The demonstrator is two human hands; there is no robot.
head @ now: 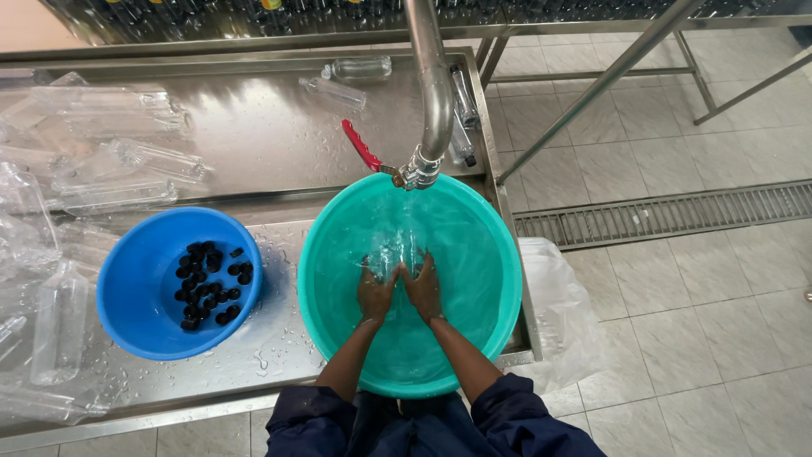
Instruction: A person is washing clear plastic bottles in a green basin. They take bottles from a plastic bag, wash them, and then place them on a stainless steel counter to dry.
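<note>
— What's nearest?

— Two dark blue sleeves at the near edge, cut off by the frame. From them the forearms reach into a teal basin (321, 279) full of water.

— And the hands?

— The left hand (375, 292) and right hand (424, 288) are side by side under the water, touching, fingers curled toward each other. Ripples blur the fingertips; I cannot tell whether they hold anything.

— What's beside the basin?

— Just to its left, close by, a blue bowl (135, 313) with a heap of small black caps (210, 283) in it. Both sit on a wet steel table (279, 135). The basin's near rim overhangs the table's near edge.

— Further out?

— A steel pipe (433, 85) comes down over the basin's far rim, ending in a valve with a red handle (361, 145); water falls from it just beyond the hands. On the left, clear plastic bottles (110, 161) lie in a pile, hard to separate, some cut off.

— Open room?

— The middle of the table beyond the bowl is bare. To the right, tiled floor and a drain grate (668, 213).
</note>
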